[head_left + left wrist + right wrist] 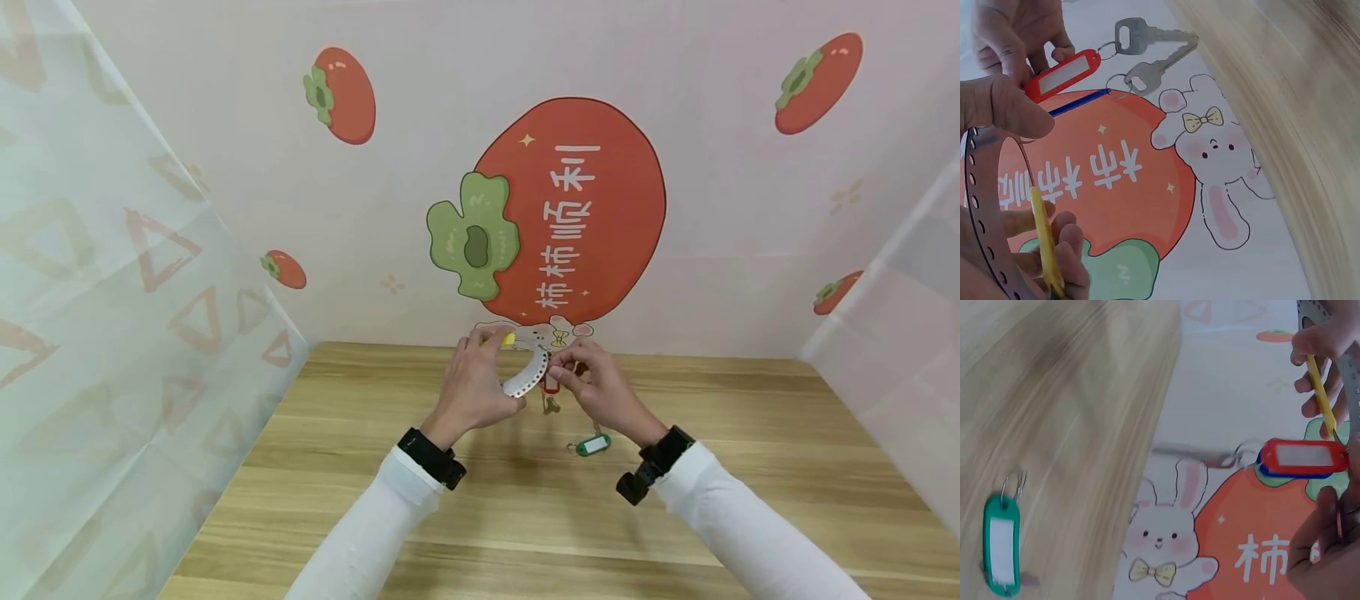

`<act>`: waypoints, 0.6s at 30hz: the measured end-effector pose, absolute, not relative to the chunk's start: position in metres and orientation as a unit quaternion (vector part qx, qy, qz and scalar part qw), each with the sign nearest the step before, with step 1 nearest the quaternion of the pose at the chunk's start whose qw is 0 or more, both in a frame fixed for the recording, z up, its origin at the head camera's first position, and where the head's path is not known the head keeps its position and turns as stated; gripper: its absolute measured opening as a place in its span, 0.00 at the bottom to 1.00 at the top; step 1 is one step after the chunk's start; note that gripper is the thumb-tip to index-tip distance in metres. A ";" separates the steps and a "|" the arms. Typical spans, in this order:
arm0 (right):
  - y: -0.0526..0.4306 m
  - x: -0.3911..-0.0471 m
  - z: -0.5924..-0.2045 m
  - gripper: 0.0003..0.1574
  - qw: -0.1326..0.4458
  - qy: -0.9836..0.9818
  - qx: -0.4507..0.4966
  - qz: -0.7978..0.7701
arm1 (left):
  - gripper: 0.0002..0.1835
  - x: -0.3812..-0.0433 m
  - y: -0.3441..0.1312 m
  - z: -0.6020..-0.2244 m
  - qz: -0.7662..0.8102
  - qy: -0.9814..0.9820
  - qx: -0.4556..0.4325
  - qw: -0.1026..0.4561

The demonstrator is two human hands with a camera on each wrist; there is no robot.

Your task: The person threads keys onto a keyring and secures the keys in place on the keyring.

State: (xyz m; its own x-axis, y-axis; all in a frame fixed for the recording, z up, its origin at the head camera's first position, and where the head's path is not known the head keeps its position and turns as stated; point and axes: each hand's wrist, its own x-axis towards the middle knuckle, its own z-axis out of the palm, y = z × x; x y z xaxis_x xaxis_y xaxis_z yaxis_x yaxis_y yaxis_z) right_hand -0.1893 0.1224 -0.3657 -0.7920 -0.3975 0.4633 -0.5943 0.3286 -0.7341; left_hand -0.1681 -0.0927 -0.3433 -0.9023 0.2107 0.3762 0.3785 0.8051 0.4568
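Observation:
My left hand [476, 379] grips a curved pale plate [528, 379] with a row of small holes along its edge, its thumb on one side and fingers on the other. A yellow key tag [1047, 244] hangs beside those fingers. At the plate's other end, my right hand [603, 392] pinches near the ring end of a red key tag [1304, 455], fingertips right at the plate's edge. A blue key tag [1079, 104] overlaps the red one. Two silver keys [1154, 72] dangle from rings at the tags' far ends. Fingers partly hide the plate.
On the wooden table [525, 517], a green key tag [594, 445] with a metal ring lies under my right hand. A pale backdrop with a printed persimmon [622, 208] and rabbit [1163, 534] rises at the table's back edge. More pale sheets [112, 275] stand along the sides.

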 end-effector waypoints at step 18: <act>0.125 -0.188 -0.363 0.07 0.060 -0.811 0.285 0.507 | 0.49 -0.167 -0.094 -0.343 -0.270 -0.937 -0.158 0.155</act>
